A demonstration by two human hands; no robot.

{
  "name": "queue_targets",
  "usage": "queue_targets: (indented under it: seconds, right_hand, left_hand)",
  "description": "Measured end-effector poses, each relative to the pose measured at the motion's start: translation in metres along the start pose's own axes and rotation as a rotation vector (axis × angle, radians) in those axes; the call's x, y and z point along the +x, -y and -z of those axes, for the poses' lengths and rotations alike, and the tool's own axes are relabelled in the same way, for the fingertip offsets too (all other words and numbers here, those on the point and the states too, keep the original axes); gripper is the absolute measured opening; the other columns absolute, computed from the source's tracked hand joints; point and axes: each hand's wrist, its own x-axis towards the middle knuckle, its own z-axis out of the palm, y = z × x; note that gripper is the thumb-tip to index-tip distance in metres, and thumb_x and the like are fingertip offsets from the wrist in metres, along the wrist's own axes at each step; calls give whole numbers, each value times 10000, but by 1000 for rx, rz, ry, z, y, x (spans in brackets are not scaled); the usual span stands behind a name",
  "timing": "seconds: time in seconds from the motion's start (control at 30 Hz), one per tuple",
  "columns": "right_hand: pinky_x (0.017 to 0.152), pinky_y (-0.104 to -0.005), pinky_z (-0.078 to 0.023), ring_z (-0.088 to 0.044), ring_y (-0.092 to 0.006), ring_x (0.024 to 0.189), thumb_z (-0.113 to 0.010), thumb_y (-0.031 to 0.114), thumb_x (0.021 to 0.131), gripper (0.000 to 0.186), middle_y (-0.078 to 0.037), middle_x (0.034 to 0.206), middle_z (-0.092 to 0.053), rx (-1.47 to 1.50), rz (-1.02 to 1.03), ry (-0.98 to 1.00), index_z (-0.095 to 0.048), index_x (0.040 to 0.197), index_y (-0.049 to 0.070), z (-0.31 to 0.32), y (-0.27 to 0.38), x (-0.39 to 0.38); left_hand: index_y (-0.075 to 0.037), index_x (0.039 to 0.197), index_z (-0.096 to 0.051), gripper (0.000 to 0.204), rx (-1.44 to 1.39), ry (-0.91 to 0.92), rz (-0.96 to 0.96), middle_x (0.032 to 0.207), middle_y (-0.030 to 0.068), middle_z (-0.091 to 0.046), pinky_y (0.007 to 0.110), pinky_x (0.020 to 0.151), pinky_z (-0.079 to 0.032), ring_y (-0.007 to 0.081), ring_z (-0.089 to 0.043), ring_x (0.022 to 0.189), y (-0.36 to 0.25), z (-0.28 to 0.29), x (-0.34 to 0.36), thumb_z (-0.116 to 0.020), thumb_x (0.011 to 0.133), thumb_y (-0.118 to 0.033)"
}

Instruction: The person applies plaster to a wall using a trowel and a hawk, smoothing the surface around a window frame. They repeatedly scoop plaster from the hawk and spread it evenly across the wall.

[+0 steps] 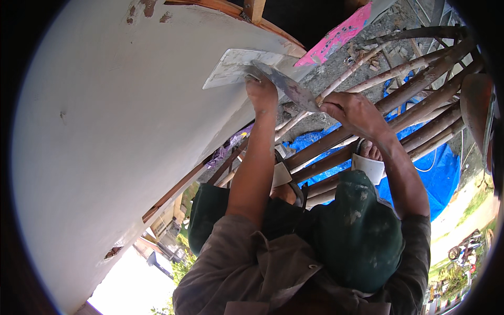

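Observation:
My left hand (261, 95) is closed around the handle of a flat, pale rectangular plastering float (226, 72). The float overlaps the white wall (126, 115); whether it touches the wall I cannot tell. My right hand (353, 111) is closed on the near end of a grey, pointed trowel (294, 90), its grip mostly hidden by the fingers. The trowel's blade slants up and left, and its tip overlaps the float just beyond my left hand.
I stand on several lashed round poles (420, 86). Below them are a blue tarp (443, 176) and rubble. A brown, rounded object (476, 107) is at the right. Up ahead, a pink strip (338, 35) meets the wall beside a dark opening with a wooden edge.

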Motion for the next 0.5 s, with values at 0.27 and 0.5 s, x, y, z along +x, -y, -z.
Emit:
queue_targets:
  seconds: [0.27, 0.5]
  right_hand:
    - [816, -503, -528, -665, -396, 907, -547, 357, 948, 298, -202, 930, -687, -286, -225, -31, -679, 962, 90, -13, -75, 24]
    - [807, -503, -516, -659, -413, 913, -540, 353, 953, 302, -210, 924, -681, -234, -227, 4, -672, 965, 81, -29, -86, 58]
  left_hand:
    - [120, 1058, -598, 350, -98, 14, 209, 1013, 185, -670, 346, 835, -493, 243, -644, 923, -32, -3, -11, -682, 887, -173]
    - [120, 1061, -593, 355, -60, 18, 232, 1026, 184, -667, 342, 835, -492, 241, -644, 930, -31, 2, -10, -691, 883, -172]
